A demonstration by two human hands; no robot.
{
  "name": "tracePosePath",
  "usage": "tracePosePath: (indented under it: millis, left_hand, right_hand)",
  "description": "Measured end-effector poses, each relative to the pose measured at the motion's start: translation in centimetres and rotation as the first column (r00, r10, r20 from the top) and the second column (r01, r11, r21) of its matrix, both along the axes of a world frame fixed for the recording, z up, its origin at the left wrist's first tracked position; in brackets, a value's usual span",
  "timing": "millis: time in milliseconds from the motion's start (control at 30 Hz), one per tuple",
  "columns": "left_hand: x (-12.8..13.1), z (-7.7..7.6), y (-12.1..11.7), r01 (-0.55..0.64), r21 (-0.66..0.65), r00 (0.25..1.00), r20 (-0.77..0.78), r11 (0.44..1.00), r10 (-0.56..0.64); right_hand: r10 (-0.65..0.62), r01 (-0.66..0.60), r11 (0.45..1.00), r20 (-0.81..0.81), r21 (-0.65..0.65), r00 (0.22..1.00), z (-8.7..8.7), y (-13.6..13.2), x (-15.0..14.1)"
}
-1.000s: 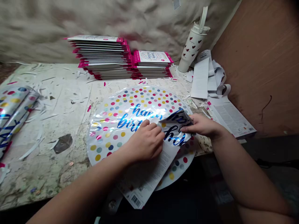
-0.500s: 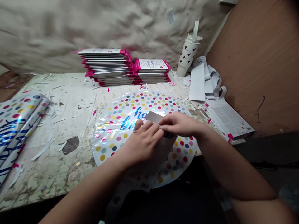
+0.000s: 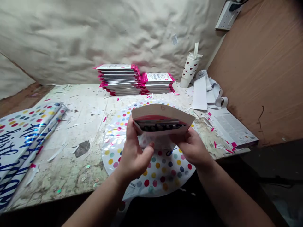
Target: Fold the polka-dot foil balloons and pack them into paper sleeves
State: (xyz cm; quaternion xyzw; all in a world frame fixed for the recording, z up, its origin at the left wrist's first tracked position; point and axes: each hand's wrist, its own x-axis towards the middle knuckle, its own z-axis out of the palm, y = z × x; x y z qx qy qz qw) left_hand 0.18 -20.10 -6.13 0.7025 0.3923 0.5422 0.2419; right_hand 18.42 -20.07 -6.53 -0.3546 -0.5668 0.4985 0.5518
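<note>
Room strewn with scraps lies left on my bench (image 3: 94, 129), its near edge overhung by the dotted balloon (image 3: 163, 179). Above that, my left grip (image 3: 134, 157) and right grip (image 3: 195, 148) clamp the gaping packet (image 3: 163, 112).

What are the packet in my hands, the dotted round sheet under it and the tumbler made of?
The packet looks like thin matte card: its walls bow yet keep crisp edges. The sheet seems glossy plastic film or foil, from its bright glare and wrinkles. The tumbler looks smooth and pale: coated metal or plastic, I can't tell.
</note>
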Motion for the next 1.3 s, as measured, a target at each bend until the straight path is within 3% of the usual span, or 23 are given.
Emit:
tracePosePath:
  millis: [200, 333, 433, 533, 600, 667, 767, 833, 1100, 1300]
  left_hand:
    - [0.7, 0.5, -0.4, 0.050, -0.080, 0.997, 0.064, 0.996, -0.045]
    - [-0.3, 1.3, -0.5, 0.139, -0.281, 0.954, 0.296, 0.950, -0.052]
    - [-1.4, 1.0, -0.1, 0.326, -0.495, 0.894, 0.439, 0.805, -0.092]
    - [-1.8, -0.4, 0.2, 0.414, -0.684, 0.873, 0.485, 0.600, -0.050]
    - [-1.4, -1.7, 0.0, 0.391, -0.777, 0.881, 0.471, 0.493, 0.043]
    - [-0.6, -3.1, -0.4, 0.357, -0.825, 0.887, 0.446, 0.439, 0.117]
    - [0.4, -4.4, -1.2, 0.351, -0.835, 0.885, 0.444, 0.423, 0.142]
    - [0.7, -4.8, -1.6, 0.361, -0.821, 0.877, 0.460, 0.443, 0.139]
    - [1.0, -5.0, -2.0, 0.334, -0.802, 0.886, 0.446, 0.495, 0.125]
    - [1.1, -5.0, -2.0, 0.347, -0.812, 0.882, 0.453, 0.469, 0.130]
  right_hand:
    - [0.008, -0.009, 1.000, -0.070, -0.008, 0.998, -0.7, -0.4, -1.2]
    - [-0.031, 0.032, 0.999, -0.081, 0.011, 0.996, 0.4, 0.3, -0.1]
    - [-0.020, 0.020, 0.999, -0.009, -0.038, 1.000, 1.0, 2.1, 1.3]
    - [-0.036, 0.076, 0.991, 0.328, -0.111, 0.944, 0.5, 3.9, 2.3]
    - [-0.213, 0.210, 0.974, 0.611, 0.078, 0.762, -0.3, 4.3, 2.2]
    - [-0.332, 0.154, 0.941, 0.743, 0.300, 0.581, -1.4, 3.7, 1.5]
    - [-0.238, -0.120, 0.929, 0.815, 0.349, 0.528, -2.5, 1.9, 0.0]
    - [-0.194, -0.183, 0.925, 0.828, 0.333, 0.527, -2.9, 0.9, -0.7]
    - [-0.256, -0.172, 0.911, 0.841, 0.375, 0.477, -2.9, 0.4, -1.3]
    - [-0.151, -0.074, 0.965, 0.767, 0.250, 0.624, -2.8, 0.5, -0.7]
